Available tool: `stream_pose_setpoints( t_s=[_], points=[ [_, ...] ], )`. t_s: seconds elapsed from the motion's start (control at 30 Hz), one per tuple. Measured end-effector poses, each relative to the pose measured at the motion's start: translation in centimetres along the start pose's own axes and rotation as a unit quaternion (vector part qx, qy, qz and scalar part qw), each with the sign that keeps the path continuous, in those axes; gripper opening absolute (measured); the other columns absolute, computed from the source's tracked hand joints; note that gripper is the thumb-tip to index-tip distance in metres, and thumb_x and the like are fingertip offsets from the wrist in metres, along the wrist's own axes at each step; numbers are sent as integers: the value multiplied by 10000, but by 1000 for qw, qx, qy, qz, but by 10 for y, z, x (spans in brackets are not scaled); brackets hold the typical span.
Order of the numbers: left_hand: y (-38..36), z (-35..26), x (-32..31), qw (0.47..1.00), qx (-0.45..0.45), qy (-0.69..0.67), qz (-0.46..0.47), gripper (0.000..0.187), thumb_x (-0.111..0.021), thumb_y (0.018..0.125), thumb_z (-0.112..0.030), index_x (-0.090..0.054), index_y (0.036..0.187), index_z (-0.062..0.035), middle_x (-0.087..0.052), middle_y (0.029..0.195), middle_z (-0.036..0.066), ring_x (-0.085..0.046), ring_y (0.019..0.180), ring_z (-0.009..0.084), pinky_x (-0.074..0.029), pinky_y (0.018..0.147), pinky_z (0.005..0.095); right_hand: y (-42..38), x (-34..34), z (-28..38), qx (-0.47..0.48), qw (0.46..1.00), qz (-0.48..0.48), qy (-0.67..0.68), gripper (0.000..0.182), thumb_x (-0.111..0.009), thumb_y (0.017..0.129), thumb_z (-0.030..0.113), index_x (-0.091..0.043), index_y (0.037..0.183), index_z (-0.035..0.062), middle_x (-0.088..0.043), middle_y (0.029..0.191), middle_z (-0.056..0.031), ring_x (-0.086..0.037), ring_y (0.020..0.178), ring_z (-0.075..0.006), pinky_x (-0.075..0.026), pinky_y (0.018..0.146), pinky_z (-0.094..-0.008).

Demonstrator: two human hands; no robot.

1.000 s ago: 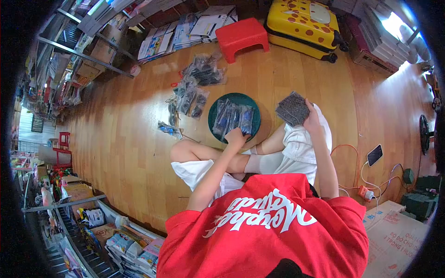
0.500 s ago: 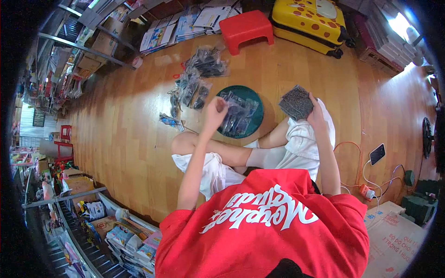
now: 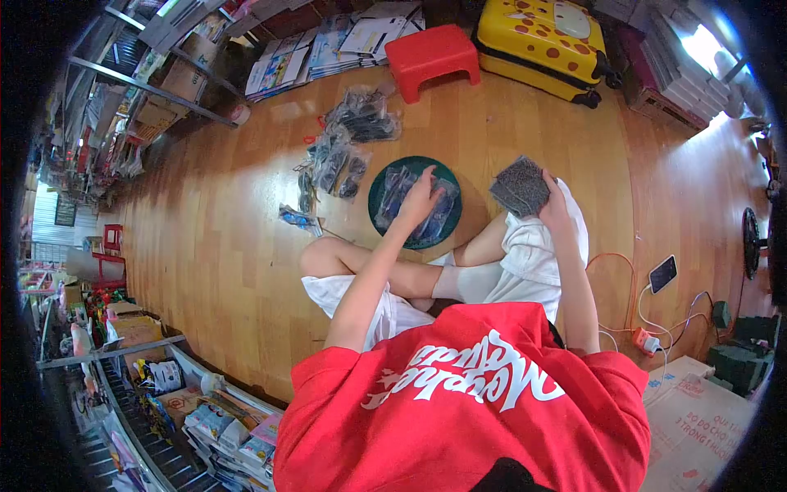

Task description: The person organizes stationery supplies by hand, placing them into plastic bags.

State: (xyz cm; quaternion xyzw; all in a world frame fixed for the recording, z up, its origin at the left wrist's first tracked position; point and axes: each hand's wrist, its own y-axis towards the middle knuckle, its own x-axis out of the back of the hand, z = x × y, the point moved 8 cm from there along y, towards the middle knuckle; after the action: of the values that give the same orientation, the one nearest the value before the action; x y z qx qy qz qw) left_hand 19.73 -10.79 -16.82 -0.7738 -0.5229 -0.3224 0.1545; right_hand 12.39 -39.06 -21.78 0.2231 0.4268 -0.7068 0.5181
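My left hand [image 3: 418, 202] is over a round dark green surface [image 3: 379, 215], its fingers spread above or touching clear plastic packets [image 3: 445, 209] with dark contents that look like sunglasses. Whether the fingertips press on a packet cannot be made out. On the other side, my right hand [image 3: 558, 205] grips a small stack of dark grey speckled cloths [image 3: 520, 185] by its edge, above my right knee. More bagged sunglasses [image 3: 334, 168] lie on the wooden floor to the left, with a further pile of dark packets [image 3: 362, 115] beyond them.
A red plastic stool [image 3: 432, 59] and a yellow suitcase [image 3: 537, 49] stand ahead. Stacked flat printed packs [image 3: 332, 47] lie at the back left. To the right are a phone [image 3: 663, 273], cables and an orange plug adapter [image 3: 645, 339]. Loaded shelves [image 3: 143, 78] line the left.
My left hand has moved right and lower over the green surface, its fingers going from pinched to spread. My right hand keeps hold of the grey cloths. The view has shifted slightly.
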Motion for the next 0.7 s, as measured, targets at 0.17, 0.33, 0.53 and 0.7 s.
stream_pose_setpoints(
  t_s=[0.17,0.33,0.53,0.7],
  points=[
    [-23,-1,94,991,4,12,-131,393,-514,892,-126,-421,1245,19,-530,1167,215,-523,1085,340,-414,915,382,-3,2,-3,-34,999,-3,10,361,-547,899,299,-567,1107,4,-606,1119,-150,-588,1021,-275,-461,913,-416],
    [-87,120,243,928,101,115,-339,420,-562,847,-109,-433,1206,65,-566,1065,244,-561,983,367,-439,852,386,2,4,-1,-14,999,-20,-23,411,-548,896,333,-558,1125,-7,-588,1159,-139,-564,1061,-268,-442,935,-411],
    [-168,270,309,889,278,195,-306,316,-580,751,-35,-539,1059,22,-622,806,185,-612,762,314,-481,700,378,3,4,3,-6,999,-41,-30,390,-523,914,318,-549,1146,6,-572,1187,-129,-547,1086,-262,-428,948,-410],
    [-177,317,237,938,317,67,-126,582,-585,697,0,-477,1248,-155,-505,1147,224,-577,880,352,-487,751,393,-6,-13,4,-7,998,-24,-49,354,-538,910,280,-541,1134,6,-578,1165,-140,-553,1076,-269,-441,938,-415]
  ],
)
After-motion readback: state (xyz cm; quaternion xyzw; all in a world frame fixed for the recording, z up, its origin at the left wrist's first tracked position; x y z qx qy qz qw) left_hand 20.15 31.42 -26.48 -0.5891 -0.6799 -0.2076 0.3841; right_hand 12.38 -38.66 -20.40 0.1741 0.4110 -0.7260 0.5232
